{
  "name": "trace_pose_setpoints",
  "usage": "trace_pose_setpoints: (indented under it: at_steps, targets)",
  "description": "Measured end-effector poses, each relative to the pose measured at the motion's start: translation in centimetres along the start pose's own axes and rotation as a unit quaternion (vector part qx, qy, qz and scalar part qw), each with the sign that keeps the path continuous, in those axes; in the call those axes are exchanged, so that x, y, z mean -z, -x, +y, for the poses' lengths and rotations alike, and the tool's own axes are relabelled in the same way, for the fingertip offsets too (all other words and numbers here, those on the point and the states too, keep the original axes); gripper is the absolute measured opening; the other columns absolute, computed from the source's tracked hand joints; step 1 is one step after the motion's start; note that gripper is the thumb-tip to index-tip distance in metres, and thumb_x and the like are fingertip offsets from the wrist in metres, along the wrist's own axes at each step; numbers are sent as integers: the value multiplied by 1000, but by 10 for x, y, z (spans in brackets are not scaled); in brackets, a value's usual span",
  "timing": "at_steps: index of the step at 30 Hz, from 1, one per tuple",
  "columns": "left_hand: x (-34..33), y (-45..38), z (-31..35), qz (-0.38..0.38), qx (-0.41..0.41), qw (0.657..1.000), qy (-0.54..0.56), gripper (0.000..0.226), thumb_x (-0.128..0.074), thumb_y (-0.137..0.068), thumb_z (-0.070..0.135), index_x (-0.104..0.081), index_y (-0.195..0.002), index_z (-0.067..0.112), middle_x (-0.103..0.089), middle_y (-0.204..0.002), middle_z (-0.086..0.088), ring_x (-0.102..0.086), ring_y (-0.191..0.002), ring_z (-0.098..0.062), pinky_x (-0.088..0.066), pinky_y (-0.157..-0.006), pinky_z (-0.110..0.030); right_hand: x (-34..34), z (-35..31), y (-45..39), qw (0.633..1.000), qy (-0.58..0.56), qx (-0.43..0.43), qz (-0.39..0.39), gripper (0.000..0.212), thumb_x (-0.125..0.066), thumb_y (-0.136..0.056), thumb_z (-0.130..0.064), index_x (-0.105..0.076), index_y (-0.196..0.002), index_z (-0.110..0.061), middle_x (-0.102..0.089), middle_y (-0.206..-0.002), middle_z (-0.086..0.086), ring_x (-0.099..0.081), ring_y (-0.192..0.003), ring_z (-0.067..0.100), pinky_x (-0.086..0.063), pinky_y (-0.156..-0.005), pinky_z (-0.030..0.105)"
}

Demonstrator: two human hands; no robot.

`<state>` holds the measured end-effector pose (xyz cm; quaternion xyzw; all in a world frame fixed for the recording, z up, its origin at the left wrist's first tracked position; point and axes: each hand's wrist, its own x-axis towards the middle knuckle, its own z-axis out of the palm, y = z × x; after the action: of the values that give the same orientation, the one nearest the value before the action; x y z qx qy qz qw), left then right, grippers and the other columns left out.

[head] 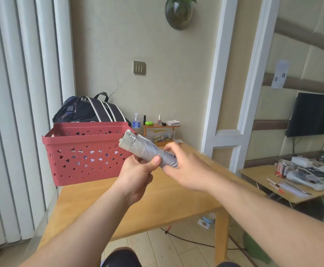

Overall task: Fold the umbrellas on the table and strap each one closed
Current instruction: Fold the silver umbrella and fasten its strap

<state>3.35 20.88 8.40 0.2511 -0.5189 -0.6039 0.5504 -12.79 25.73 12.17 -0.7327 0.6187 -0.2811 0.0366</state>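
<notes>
A folded silver-grey umbrella (141, 146) is held in the air above the wooden table (167, 193), its canopy rolled tight and its far end pointing up-left toward the basket. My left hand (138, 176) grips its middle from below, thumb pressed on the fabric. My right hand (184, 166) wraps around its near end, fingers curled over the roll; that end and any strap are hidden under the hand.
A red perforated basket (84, 153) stands at the table's back left, with a dark backpack (88, 110) behind it. A small shelf (161, 128) with bottles and a clear box sits against the wall. A cluttered low table (292, 182) is at the right.
</notes>
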Motion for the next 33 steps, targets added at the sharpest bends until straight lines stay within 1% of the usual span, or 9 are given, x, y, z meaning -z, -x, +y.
trace_pose_setpoints:
  at_steps: [3, 5, 7, 10, 13, 16, 20, 25, 33]
  targets:
    - [-4, -3, -1, 29, 24, 999, 7, 14, -72, -97, 15, -62, -105, 9, -47, -53, 13, -21, -44, -8, -24, -37, -20, -17, 0, 10, 983, 162, 67, 60, 50, -43, -103, -50, -24, -147, -36, -57, -127, 1, -60, -108, 34, -53, -78, 44]
    - [-4, -3, -2, 28, 42, 999, -15, 21, -77, -93, 22, -62, -102, 9, -46, -52, 13, -23, -43, -8, -27, -39, -20, -23, 7, 13, 981, 173, 67, 62, 46, -39, -106, -53, -25, -144, -32, -59, -124, 3, -62, -103, 37, -54, -74, 44]
    - [0, -4, -5, 15, 64, 998, -23, 23, -78, -92, 24, -66, -104, 9, -51, -58, 11, -35, -45, -7, -41, -49, -20, -24, 14, 13, 988, 130, 58, 58, 36, -38, -106, -53, -31, -133, -31, -62, -113, 3, -62, -92, 38, -54, -71, 45]
    - [6, -3, -11, -11, 97, 995, 18, 7, -70, -97, 17, -69, -98, 10, -67, -78, 3, -54, -55, -3, -58, -74, -24, -24, 21, 12, 997, 32, 33, 65, 30, -40, -107, -51, -40, -127, -29, -64, -94, -1, -60, -83, 34, -53, -72, 46]
    - [8, -3, -12, -9, 96, 995, 40, 5, -66, -99, 13, -70, -102, 11, -72, -84, 0, -59, -59, -4, -60, -77, -25, -25, 23, 9, 995, -89, -5, 53, 20, -44, -107, -47, -51, -120, -33, -65, -81, -3, -62, -70, 21, -54, -67, 44]
    - [5, -2, -9, -16, 91, 994, 53, 8, -63, -102, 12, -69, -107, 11, -75, -89, 0, -64, -69, -9, -59, -84, -31, -27, 17, 10, 948, -307, -86, 6, 18, -44, -109, -42, -59, -118, -38, -59, -79, 1, -48, -49, 12, -38, -48, 27]
    - [2, -1, -5, -12, 86, 996, 16, 7, -69, -99, 17, -72, -104, 14, -77, -98, 0, -65, -81, -14, -58, -88, -36, -17, 11, 11, 869, -463, -167, -47, 22, -43, -110, -43, -60, -114, -29, -52, -74, 2, -36, -46, 13, -26, -46, 20]
    - [-5, 2, -2, -7, 67, 997, 39, 9, -66, -101, 18, -73, -106, 15, -75, -91, 3, -64, -81, -14, -56, -83, -35, -7, 8, 12, 818, -526, -206, -106, 23, -43, -108, -46, -53, -111, -25, -50, -69, 0, -30, -47, 12, -22, -42, 17]
    - [-13, 6, 2, 25, 41, 999, -1, 8, -71, -98, 25, -74, -103, 20, -76, -88, 10, -62, -89, -16, -52, -80, -37, -4, 4, 14, 818, -527, -203, -111, 24, -42, -108, -47, -53, -111, -26, -50, -69, -1, -31, -48, 11, -22, -42, 18]
